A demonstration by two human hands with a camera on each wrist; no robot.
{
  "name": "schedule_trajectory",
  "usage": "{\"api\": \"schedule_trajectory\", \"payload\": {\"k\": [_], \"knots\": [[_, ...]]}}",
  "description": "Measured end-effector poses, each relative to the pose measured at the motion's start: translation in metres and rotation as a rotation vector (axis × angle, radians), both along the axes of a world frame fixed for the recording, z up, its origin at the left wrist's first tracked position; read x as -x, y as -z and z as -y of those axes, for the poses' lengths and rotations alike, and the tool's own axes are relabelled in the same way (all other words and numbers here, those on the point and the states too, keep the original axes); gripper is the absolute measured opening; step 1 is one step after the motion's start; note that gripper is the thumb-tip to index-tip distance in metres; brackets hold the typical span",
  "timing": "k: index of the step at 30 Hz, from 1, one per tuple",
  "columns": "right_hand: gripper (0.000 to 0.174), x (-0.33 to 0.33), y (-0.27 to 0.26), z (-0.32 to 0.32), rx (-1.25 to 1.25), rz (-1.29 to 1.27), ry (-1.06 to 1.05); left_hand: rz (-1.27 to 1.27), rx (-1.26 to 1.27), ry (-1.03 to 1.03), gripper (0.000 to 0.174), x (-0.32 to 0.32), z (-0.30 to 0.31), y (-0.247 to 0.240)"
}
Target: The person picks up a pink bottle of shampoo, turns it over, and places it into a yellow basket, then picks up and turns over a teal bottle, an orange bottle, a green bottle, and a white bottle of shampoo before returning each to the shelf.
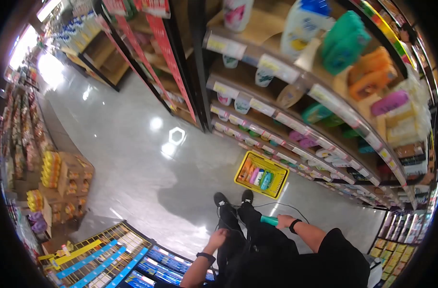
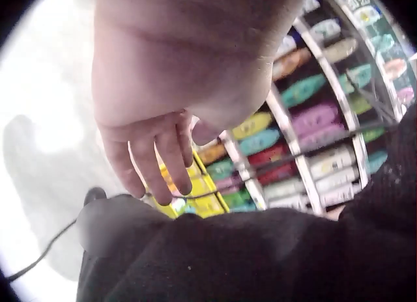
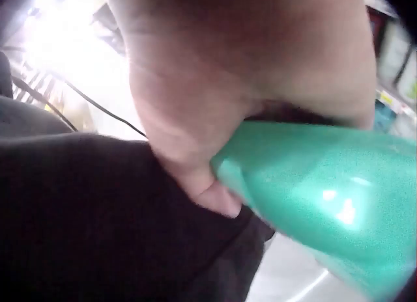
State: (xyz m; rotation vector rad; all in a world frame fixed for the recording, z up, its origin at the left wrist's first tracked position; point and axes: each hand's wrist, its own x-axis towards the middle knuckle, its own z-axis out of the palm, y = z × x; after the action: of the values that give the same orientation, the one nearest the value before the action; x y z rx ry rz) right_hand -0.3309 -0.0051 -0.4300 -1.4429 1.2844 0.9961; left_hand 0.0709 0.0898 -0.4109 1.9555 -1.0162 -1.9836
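A green bottle [image 3: 319,191] is gripped by my right hand [image 3: 241,74], thumb along its near side, beside the dark-trousered leg. The head view shows the same bottle [image 1: 269,220] and right hand [image 1: 285,222] low in front of the body. My left hand [image 2: 176,100] hangs with its fingers loosely bent and nothing in them; in the head view this hand [image 1: 219,238] is over the left leg. On the floor ahead of the feet stands a yellow basket [image 1: 275,192] with orange, pink, white and green bottles inside.
Shelves [image 1: 281,113] with rows of colourful bottles run along the right. Stacked cartons [image 1: 75,180] stand at the left, and a yellow wire rack [image 1: 91,252] is at the lower left. A thin cable [image 1: 295,209] hangs near the legs. Grey floor [image 1: 132,163] lies between.
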Motion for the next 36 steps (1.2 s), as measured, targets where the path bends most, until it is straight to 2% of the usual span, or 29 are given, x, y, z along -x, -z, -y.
{"api": "schedule_trajectory", "payload": {"k": [1,2,3,4,5,8,10,12,14,16,17,19,20,21,22,25,28,30,32,34,36], "knots": [[0.077,-0.005,-0.017,-0.003,0.064,-0.041,0.130,-0.093,0.075,-0.139,0.039,-0.020,-0.010,0.018],[0.081,-0.007,-0.035,-0.005,0.120,-0.086,0.259,-0.025,0.100,-0.170,0.039,-0.040,-0.003,0.011],[0.084,-0.001,-0.042,-0.007,0.129,-0.043,0.364,-0.065,0.150,-0.340,0.037,-0.055,0.004,-0.014],[0.087,0.003,-0.041,-0.008,0.140,-0.001,0.471,-0.034,0.149,-0.442,0.038,-0.072,0.006,-0.014],[0.090,0.005,-0.041,-0.014,0.252,0.050,0.503,0.004,0.161,-0.540,0.037,-0.085,0.007,-0.018],[0.090,0.005,-0.063,-0.016,0.252,0.127,0.715,0.025,0.120,-0.782,0.034,-0.109,-0.007,-0.013],[0.090,0.001,-0.067,-0.024,0.389,0.102,0.694,-0.043,-0.029,-0.710,0.035,-0.121,-0.035,0.032],[0.090,-0.009,-0.076,-0.038,0.483,0.121,0.725,0.068,-0.142,-0.308,0.036,-0.131,-0.051,0.076],[0.086,-0.030,-0.085,-0.060,0.556,-0.006,0.826,0.186,-0.006,-0.168,0.038,-0.138,-0.019,0.069],[0.079,-0.050,-0.079,-0.092,0.575,-0.009,0.971,0.306,0.091,-0.036,0.040,-0.148,-0.026,0.050],[0.076,-0.046,-0.029,-0.114,0.475,0.047,1.007,0.365,0.144,0.024,0.042,-0.154,-0.022,0.041],[0.069,-0.039,0.069,-0.157,0.267,0.144,1.073,0.222,0.191,-0.038,0.040,-0.172,0.000,0.038],[0.066,-0.051,0.072,-0.171,0.339,0.092,1.145,0.150,0.207,-0.067,0.040,-0.181,0.006,0.040],[0.064,-0.064,0.074,-0.184,0.415,0.044,1.216,0.063,0.083,-0.112,0.039,-0.186,0.018,0.015],[0.061,-0.076,0.071,-0.190,0.493,-0.008,1.284,0.075,0.069,-0.097,0.039,-0.189,0.030,0.009],[0.072,-0.112,-0.018,-0.173,0.512,0.002,1.322,0.126,0.004,-0.030,0.040,-0.202,0.052,-0.014],[0.061,-0.124,-0.068,-0.157,0.568,0.348,1.386,-0.100,0.091,-0.062,0.036,-0.219,0.082,0.030],[0.057,-0.131,-0.112,-0.136,0.761,0.299,1.328,-0.154,0.248,-0.058,0.034,-0.208,0.115,0.014],[0.051,-0.122,-0.108,-0.114,0.904,0.480,1.326,-0.191,0.440,0.030,0.032,-0.180,0.148,-0.042],[0.047,-0.134,-0.199,-0.080,0.654,0.670,1.501,-0.186,0.491,0.115,0.034,-0.151,0.181,-0.094],[0.054,-0.142,-0.245,-0.059,0.581,0.840,1.623,-0.371,0.586,0.226,0.035,-0.119,0.192,-0.185]]}}
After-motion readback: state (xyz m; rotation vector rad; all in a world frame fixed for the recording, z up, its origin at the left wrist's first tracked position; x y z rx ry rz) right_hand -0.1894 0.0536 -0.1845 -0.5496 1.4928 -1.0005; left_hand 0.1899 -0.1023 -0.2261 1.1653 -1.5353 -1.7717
